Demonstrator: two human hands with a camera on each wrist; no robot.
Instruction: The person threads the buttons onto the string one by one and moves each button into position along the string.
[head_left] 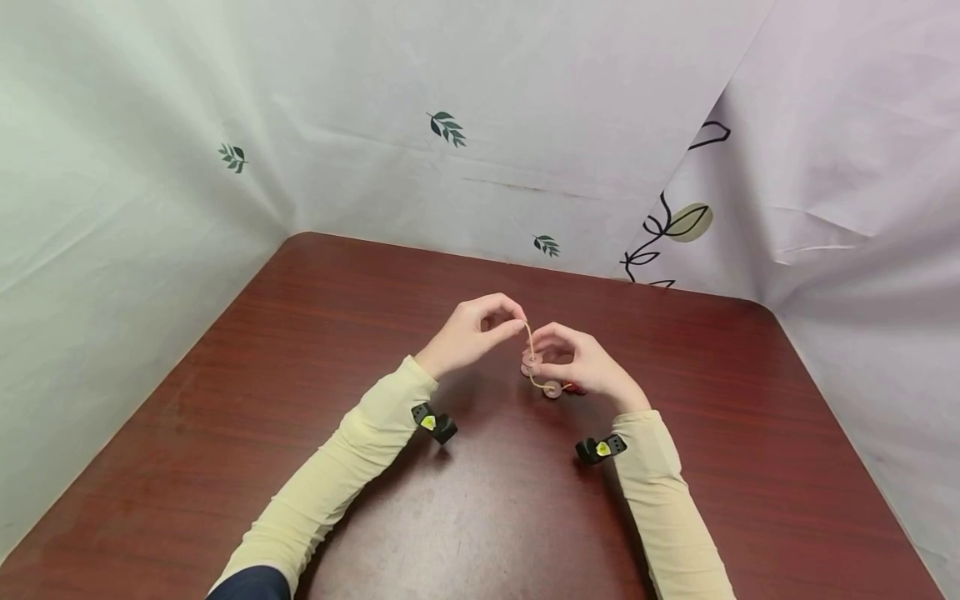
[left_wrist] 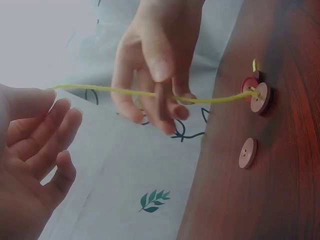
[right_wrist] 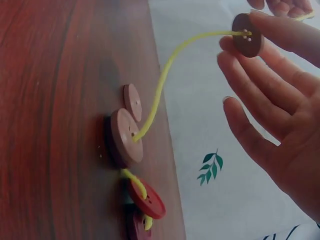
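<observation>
In the head view my left hand [head_left: 474,335] pinches the end of a yellow cord [left_wrist: 117,90] between thumb and index finger. To its right, my right hand [head_left: 592,367] holds a brownish button [right_wrist: 248,37] on edge between thumb and fingers, above the table. The cord runs through a hole of that button and down to a pinkish-brown button [right_wrist: 126,134] threaded on the cord. Beyond it on the cord come a red button [right_wrist: 150,199] and a dark red button [right_wrist: 137,222]. A separate pinkish button [left_wrist: 247,153] lies on the table nearby.
The reddish-brown wooden table [head_left: 247,383] has rounded far corners. White cloth [head_left: 360,133] printed with leaves hangs behind it and along both sides. A black wrist camera [head_left: 435,423] sits on the left sleeve, another camera [head_left: 600,450] on the right one.
</observation>
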